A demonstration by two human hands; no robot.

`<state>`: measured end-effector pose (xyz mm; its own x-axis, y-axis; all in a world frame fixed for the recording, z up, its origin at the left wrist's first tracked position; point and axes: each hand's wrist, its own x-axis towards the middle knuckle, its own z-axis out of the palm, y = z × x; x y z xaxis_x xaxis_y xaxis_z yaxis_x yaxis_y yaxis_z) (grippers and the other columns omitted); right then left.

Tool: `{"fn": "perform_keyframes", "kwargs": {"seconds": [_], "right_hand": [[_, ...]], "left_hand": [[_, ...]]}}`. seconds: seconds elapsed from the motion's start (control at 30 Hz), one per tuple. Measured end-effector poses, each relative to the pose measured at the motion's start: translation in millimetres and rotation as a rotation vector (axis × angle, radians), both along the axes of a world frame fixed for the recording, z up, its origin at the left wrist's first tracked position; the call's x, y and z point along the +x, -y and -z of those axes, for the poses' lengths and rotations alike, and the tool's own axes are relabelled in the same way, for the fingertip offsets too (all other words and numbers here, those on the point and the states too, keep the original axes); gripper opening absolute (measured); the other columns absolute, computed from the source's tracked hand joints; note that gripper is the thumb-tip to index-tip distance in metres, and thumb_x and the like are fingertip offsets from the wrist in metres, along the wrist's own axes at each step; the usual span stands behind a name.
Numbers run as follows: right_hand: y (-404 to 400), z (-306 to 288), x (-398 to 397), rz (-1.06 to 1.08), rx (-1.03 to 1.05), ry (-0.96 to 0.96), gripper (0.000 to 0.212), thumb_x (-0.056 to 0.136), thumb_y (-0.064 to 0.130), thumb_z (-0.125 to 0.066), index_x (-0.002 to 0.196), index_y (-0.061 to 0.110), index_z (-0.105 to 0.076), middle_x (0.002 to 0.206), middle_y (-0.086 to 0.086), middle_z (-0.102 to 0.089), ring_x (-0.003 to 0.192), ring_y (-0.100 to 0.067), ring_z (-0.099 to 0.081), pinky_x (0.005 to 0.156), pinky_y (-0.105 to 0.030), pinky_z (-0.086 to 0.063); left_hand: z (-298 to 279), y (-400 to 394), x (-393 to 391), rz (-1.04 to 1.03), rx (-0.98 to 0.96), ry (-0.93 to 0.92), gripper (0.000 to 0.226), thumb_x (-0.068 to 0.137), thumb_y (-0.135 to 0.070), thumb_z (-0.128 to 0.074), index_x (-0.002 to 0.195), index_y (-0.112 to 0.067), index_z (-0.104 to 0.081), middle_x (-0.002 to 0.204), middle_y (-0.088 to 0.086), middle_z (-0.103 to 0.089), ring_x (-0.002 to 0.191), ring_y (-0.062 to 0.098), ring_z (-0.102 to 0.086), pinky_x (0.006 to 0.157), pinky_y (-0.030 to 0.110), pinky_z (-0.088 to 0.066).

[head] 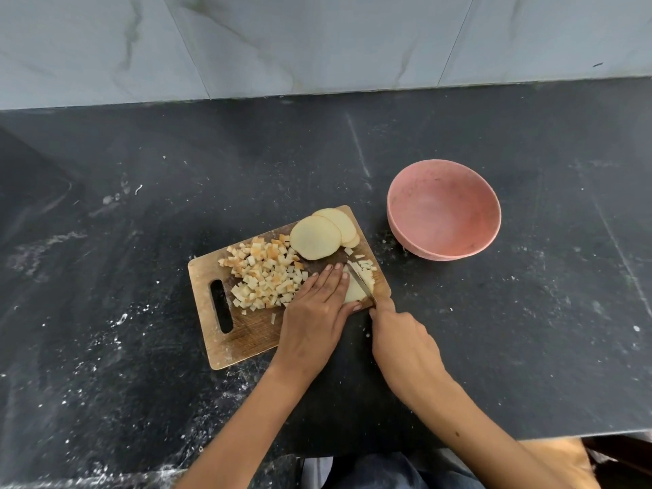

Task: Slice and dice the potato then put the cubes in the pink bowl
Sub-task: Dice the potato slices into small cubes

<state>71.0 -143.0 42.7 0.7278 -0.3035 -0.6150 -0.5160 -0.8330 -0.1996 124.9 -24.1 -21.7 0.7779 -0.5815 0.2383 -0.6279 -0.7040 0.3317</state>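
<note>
The potato slice being diced (354, 292) lay flat at the cutting board's (247, 333) four-o'clock corner, partly hidden under the left hand (317, 305), whose fingers lay straight and close together, pressing it down. The knife (361, 282) stood with its blade across the slice's outer edge, and the right hand (402, 342) was curled round the handle, forefinger reaching toward the blade. A few fresh cubes (365, 265) sat just beyond the blade, toward one o'clock.

The step in hand looked to be dicing this slice. To do it well, the left fingertips ought to curl back so the knuckles guide the blade; lying straight, as they were, they sat very near the edge. Even, straight-down cuts would keep the cubes matched, and the slice should be fed toward the blade rather than the blade chasing it.

A larger heap of diced potato (263, 277), some pieces browned, covered the board's middle. At twelve o'clock on the board, overlapping uncut slices (323, 232) waited. The pink bowl (444, 210) stood off the board at two o'clock on the dark counter (529, 312), holding no cubes that could be seen. Much of the task seemed left.
</note>
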Motion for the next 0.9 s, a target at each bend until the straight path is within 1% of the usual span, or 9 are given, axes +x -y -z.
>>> {"fn": "perform_keyframes", "kwargs": {"seconds": [0.1, 0.17, 0.23, 0.33, 0.43, 0.57, 0.67, 0.83, 0.9], "right_hand": [[1.9, -2.1, -15.5, -0.009, 0.005, -0.039, 0.017, 0.103, 0.017, -0.036, 0.12, 0.014, -0.034, 0.104, -0.009, -0.061, 0.092, -0.025, -0.063, 0.067, -0.033, -0.043], [2.4, -2.6, -21.0, -0.017, 0.004, -0.042, 0.005, 0.104, 0.017, -0.035, 0.108, 0.016, -0.032, 0.102, -0.008, -0.061, 0.091, -0.024, -0.063, 0.066, -0.033, -0.042], [2.7, -0.9, -23.6, -0.019, 0.015, -0.024, 0.008, 0.104, 0.017, -0.034, 0.1, 0.018, -0.026, 0.097, -0.007, -0.06, 0.087, -0.023, -0.062, 0.065, -0.033, -0.042], [3.7, 3.1, -35.0, -0.023, 0.036, 0.003, 0.011, 0.104, 0.018, -0.031, 0.097, 0.019, -0.023, 0.077, 0.001, -0.048, 0.07, -0.018, -0.052, 0.063, -0.031, -0.039], [3.8, 4.8, -49.7, -0.025, 0.031, 0.027, 0.011, 0.106, 0.024, -0.024, 0.095, 0.019, -0.023, 0.069, 0.004, -0.04, 0.067, -0.02, -0.047, 0.064, -0.032, -0.037], [5.7, 6.0, -44.1, 0.013, 0.043, 0.068, 0.017, 0.106, 0.029, -0.021, 0.095, 0.018, -0.026, 0.074, 0.001, -0.045, 0.074, -0.025, -0.054, 0.065, -0.034, -0.038], [8.1, 7.9, -31.9, 0.018, 0.063, 0.094, 0.018, 0.106, 0.031, -0.021, 0.096, 0.018, -0.028, 0.078, 0.0, -0.046, 0.072, -0.022, -0.05, 0.065, -0.033, -0.038], [10.3, 5.8, -54.2, -0.032, 0.021, 0.039, 0.013, 0.106, 0.024, -0.023, 0.093, 0.019, -0.022, 0.076, 0.001, -0.043, 0.083, -0.029, -0.059, 0.065, -0.034, -0.035], [13.1, 3.8, -59.1, -0.026, 0.027, 0.025, 0.013, 0.106, 0.024, -0.022, 0.093, 0.019, -0.023, 0.073, 0.002, -0.041, 0.076, -0.027, -0.053, 0.065, -0.034, -0.035]], "left_hand": [[0.6, 0.8, -0.6, -0.005, 0.003, -0.004, 0.049, 0.093, -0.036, -0.042, 0.124, -0.004, -0.062, 0.13, 0.011, -0.06, 0.121, 0.021, -0.057, 0.106, 0.038, -0.036], [0.8, 0.4, -1.1, -0.008, 0.014, -0.011, 0.049, 0.093, -0.036, -0.041, 0.125, -0.005, -0.062, 0.13, 0.011, -0.06, 0.121, 0.022, -0.057, 0.106, 0.038, -0.036], [0.6, 0.6, -1.4, -0.015, 0.027, -0.018, 0.05, 0.093, -0.037, -0.041, 0.124, -0.005, -0.062, 0.129, 0.011, -0.06, 0.12, 0.022, -0.058, 0.106, 0.038, -0.035], [-1.7, 2.4, -3.7, -0.033, 0.032, -0.028, 0.049, 0.093, -0.037, -0.041, 0.123, -0.005, -0.064, 0.128, 0.011, -0.061, 0.12, 0.021, -0.059, 0.106, 0.038, -0.036], [-2.5, 4.1, -5.6, -0.058, 0.03, -0.053, 0.049, 0.092, -0.037, -0.042, 0.123, -0.005, -0.064, 0.129, 0.01, -0.061, 0.12, 0.02, -0.058, 0.105, 0.036, -0.038], [-3.1, 8.0, -8.7, -0.089, 0.034, -0.058, 0.049, 0.093, -0.036, -0.042, 0.123, -0.004, -0.063, 0.129, 0.012, -0.061, 0.121, 0.022, -0.058, 0.106, 0.036, -0.038], [-3.0, 11.3, -11.0, -0.115, 0.048, -0.039, 0.048, 0.093, -0.035, -0.042, 0.121, -0.003, -0.065, 0.127, 0.013, -0.062, 0.12, 0.023, -0.058, 0.105, 0.036, -0.038], [-2.7, 13.0, -13.4, -0.138, 0.061, -0.024, 0.049, 0.093, -0.035, -0.041, 0.121, -0.002, -0.065, 0.127, 0.014, -0.062, 0.119, 0.024, -0.059, 0.105, 0.036, -0.038], [-2.8, 13.5, -13.7, -0.144, 0.06, -0.018, 0.049, 0.093, -0.036, -0.041, 0.12, -0.002, -0.065, 0.126, 0.014, -0.062, 0.118, 0.024, -0.059, 0.105, 0.036, -0.037]]}}
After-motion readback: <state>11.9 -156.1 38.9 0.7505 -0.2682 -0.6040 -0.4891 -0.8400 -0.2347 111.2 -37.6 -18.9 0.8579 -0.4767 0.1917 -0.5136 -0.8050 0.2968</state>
